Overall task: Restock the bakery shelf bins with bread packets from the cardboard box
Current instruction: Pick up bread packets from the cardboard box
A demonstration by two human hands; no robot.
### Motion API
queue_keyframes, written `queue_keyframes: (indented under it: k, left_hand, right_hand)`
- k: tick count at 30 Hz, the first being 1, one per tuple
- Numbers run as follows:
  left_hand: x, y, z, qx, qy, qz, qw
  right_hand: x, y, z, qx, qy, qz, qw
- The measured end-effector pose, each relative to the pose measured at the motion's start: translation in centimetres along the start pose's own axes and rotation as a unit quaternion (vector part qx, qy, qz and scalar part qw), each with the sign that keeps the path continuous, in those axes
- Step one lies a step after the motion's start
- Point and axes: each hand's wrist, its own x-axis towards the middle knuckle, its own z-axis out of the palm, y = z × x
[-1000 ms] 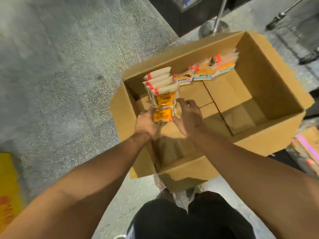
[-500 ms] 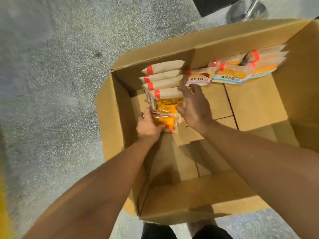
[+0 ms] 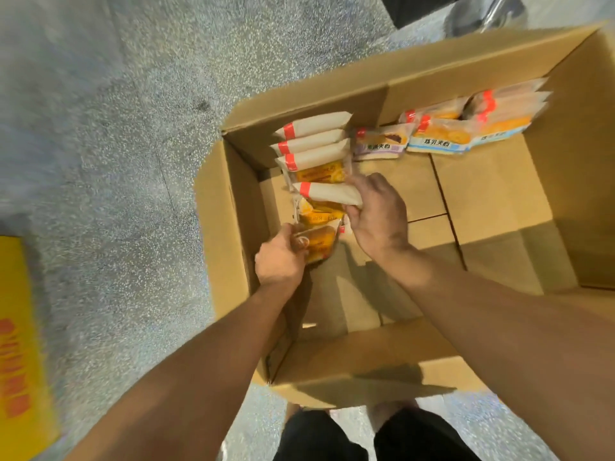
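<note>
An open cardboard box stands on the floor below me. A row of orange bread packets with red-striped paper tops leans in its far left corner. My left hand grips the nearest orange packet at its lower end. My right hand holds the paper top of the packet behind it, pulled a little away from the row. Several more packets, purple and blue labelled, lie along the far wall.
The box sits on a speckled grey floor. A yellow printed carton shows at the left edge. A metal stand base and a dark object are beyond the box. My legs in dark shorts are at the near side.
My view has come closer over the box. My right hand has closed on the top of one packet and drawn it off the row; the left hand stays on the front packet.
</note>
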Motion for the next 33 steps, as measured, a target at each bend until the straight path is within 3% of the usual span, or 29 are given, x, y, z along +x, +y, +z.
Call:
queue_keyframes:
  k: [4, 11, 18, 27, 33]
  left_hand:
    - [-3.8, 1.2, -3.1, 0.015, -0.006, 0.034, 0.999]
    - [-11.7, 4.4, -7.6, 0.049, -0.027, 0.199, 0.978]
    - [-22.2, 12.2, -9.6, 0.074, -0.052, 0.36, 0.929]
    - [-38.2, 23.4, -3.5, 0.048, -0.088, 0.481, 0.871]
    - [-47.5, 28.3, 5.4, 0.039, -0.109, 0.498, 0.859]
  right_hand:
    - [-4.2, -0.1, -4.2, -0.005, 0.024, 0.056, 0.998]
    - [-15.1, -0.4, -14.1, -0.045, 0.089, 0.208, 0.973]
    - [-29.2, -0.4, -24.6, -0.053, 0.239, 0.302, 0.921]
    - [-47.3, 7.3, -34.4, -0.056, 0.377, 0.383, 0.841]
    - [-57.7, 15.6, -37.5, -0.056, 0.393, 0.439, 0.806]
